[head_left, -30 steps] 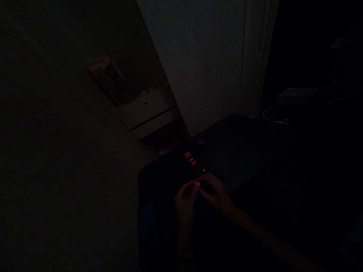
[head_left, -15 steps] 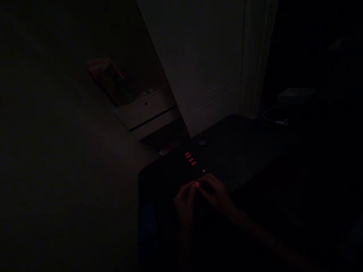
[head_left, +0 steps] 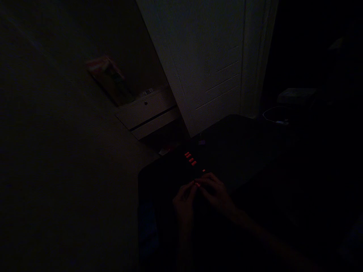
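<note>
In very dim light, my left hand [head_left: 184, 198] and my right hand [head_left: 214, 190] meet above a dark table [head_left: 238, 147]. Between their fingertips is a small reddish piece [head_left: 197, 184], pinched from both sides and mostly covered by the fingers. Its kind is too dark to make out. Just beyond the right fingers lies a tiny reddish bit [head_left: 203, 170]. Farther off, several small red-orange blocks [head_left: 191, 159] lie in a slanted row on the table.
A small purplish object [head_left: 201, 142] lies near the table's far edge. A bluish flat shape [head_left: 148, 223] is at the left edge. A white cable [head_left: 273, 113] and a pale box [head_left: 297, 94] are at the right. Behind stand a white door [head_left: 210, 68] and a drawer unit [head_left: 153, 113].
The reddish piece has turned in my fingertips, and less of its bright face shows. My left hand has shifted slightly left. The row of blocks is unmoved.
</note>
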`<state>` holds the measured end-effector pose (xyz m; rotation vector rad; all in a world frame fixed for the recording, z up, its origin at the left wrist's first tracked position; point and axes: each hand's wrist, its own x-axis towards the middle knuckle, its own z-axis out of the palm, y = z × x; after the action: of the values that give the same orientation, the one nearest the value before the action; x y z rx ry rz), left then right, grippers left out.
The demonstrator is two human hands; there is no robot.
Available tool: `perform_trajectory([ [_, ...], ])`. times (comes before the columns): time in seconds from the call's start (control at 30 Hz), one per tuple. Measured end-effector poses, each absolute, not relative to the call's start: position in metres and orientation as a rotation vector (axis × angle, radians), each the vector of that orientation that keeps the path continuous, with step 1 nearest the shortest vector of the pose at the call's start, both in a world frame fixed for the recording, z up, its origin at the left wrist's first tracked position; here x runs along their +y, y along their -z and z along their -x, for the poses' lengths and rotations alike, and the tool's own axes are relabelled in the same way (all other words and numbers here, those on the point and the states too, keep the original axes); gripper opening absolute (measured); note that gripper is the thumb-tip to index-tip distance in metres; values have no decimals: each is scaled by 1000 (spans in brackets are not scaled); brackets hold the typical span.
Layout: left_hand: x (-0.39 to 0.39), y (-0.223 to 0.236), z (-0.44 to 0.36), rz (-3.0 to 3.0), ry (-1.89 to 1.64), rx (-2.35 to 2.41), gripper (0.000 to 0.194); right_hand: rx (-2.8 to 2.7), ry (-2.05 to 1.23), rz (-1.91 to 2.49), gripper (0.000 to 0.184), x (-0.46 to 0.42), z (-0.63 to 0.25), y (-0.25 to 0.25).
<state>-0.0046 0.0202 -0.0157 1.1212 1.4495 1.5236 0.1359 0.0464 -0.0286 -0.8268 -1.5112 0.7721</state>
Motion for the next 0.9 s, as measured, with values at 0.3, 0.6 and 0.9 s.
perform_trajectory([
  [0.3,21,17,5,-1101,-1491,1475,25,-1487,-837,808,26,47,-137,27],
  [0.6,20,13,3,-1075,-1503,1501,20,-1479,-805,792,26,48,-136,29],
  [0.9,19,16,5,-1026,-1533,1470,23,-1536,-816,760,28,48,-139,25],
])
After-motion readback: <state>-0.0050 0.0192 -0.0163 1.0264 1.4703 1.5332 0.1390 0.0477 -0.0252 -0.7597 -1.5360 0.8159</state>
